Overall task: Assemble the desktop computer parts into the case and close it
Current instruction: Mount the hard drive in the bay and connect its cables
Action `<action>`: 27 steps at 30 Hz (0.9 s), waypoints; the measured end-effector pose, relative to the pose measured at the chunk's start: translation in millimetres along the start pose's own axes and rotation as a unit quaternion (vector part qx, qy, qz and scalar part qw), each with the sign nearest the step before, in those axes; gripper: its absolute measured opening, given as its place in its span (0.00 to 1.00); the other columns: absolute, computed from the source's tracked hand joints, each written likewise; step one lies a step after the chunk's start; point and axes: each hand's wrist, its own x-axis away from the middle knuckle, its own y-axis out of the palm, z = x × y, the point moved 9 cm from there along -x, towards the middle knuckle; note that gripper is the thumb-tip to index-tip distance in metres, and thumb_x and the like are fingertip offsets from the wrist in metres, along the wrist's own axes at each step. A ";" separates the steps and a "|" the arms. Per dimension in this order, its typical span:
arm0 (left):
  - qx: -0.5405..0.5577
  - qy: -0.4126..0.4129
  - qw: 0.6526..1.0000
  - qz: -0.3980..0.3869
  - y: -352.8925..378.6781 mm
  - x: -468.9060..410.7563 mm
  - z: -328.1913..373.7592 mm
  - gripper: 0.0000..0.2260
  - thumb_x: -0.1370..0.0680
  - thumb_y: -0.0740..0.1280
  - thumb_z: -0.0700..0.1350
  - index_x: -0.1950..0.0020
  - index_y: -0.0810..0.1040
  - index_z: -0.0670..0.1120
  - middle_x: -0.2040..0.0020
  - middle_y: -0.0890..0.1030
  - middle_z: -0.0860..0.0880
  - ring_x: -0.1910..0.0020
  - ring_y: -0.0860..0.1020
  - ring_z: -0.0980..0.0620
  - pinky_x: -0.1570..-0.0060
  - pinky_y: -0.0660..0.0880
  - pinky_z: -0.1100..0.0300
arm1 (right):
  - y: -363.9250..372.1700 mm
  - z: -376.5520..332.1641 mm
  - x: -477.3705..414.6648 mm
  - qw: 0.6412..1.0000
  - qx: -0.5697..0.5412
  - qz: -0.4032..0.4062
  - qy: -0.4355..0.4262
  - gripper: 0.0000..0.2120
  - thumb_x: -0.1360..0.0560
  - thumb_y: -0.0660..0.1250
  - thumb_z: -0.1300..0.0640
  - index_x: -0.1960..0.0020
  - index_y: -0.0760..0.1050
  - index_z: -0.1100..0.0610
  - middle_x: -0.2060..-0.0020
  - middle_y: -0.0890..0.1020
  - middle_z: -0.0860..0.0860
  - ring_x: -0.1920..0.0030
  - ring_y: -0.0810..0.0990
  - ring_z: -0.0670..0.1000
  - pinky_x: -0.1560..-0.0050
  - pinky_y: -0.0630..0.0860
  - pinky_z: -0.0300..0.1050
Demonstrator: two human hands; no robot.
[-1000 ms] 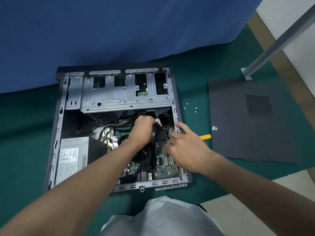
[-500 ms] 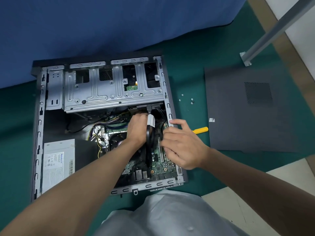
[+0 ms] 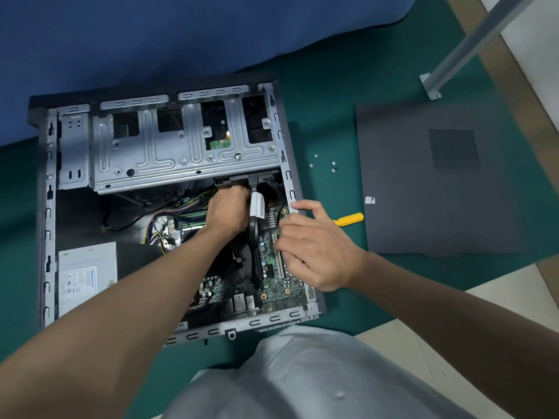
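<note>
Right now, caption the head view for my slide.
Left hand at the cables under the drive cage, right hand over the motherboard, in the open case; side panel lies apart.

case (image 3: 48, 207): 1
side panel (image 3: 423, 192): 1
loose screws (image 3: 333, 163): 4
yellow-handled screwdriver (image 3: 348, 219): 1
power supply (image 3: 87, 273): 1
my hands in there: 2, left hand (image 3: 230, 211) and right hand (image 3: 314, 249)

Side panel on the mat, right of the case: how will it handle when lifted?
Probably stiff but slightly springy: the side panel looks like one thin, wide sheet. It lies flat on the green mat, so getting fingers under an edge may be fiddly. Likely light for its area, awkward one-handed; it won't roll.
</note>
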 end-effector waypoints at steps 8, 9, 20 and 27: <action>-0.082 0.035 0.996 -0.021 -0.4 -3.6 5.0 0.16 0.27 0.62 0.31 0.68 0.63 0.48 0.63 0.78 0.42 0.53 0.80 0.38 0.60 0.66 0.55 | 1.6 1.3 1.4 1.000 0.002 0.008 0.005 0.14 0.26 0.56 0.58 0.61 0.79 0.58 0.68 0.76 0.49 0.55 0.77 0.52 0.29 0.54 0.48; -0.088 0.045 0.995 -0.021 -0.4 -2.9 7.1 0.14 0.27 0.63 0.31 0.66 0.64 0.46 0.59 0.79 0.40 0.52 0.79 0.38 0.58 0.66 0.54 | 1.7 1.8 1.5 1.000 0.001 0.009 0.006 0.14 0.26 0.56 0.58 0.61 0.79 0.59 0.68 0.76 0.49 0.55 0.77 0.52 0.29 0.54 0.48; -0.046 0.061 0.996 -0.056 4.8 -0.6 9.8 0.13 0.27 0.64 0.29 0.63 0.63 0.42 0.57 0.76 0.37 0.53 0.77 0.36 0.60 0.65 0.54 | 2.0 0.7 1.8 1.000 -0.008 0.008 0.006 0.14 0.26 0.56 0.58 0.61 0.79 0.58 0.68 0.76 0.48 0.54 0.77 0.51 0.29 0.55 0.49; -0.008 0.033 0.997 -0.067 6.9 -2.6 4.4 0.18 0.25 0.64 0.31 0.69 0.63 0.48 0.64 0.73 0.44 0.55 0.79 0.38 0.61 0.65 0.56 | 1.1 1.6 1.8 1.000 -0.012 0.009 0.008 0.14 0.26 0.56 0.58 0.60 0.80 0.59 0.68 0.76 0.49 0.54 0.77 0.51 0.29 0.54 0.48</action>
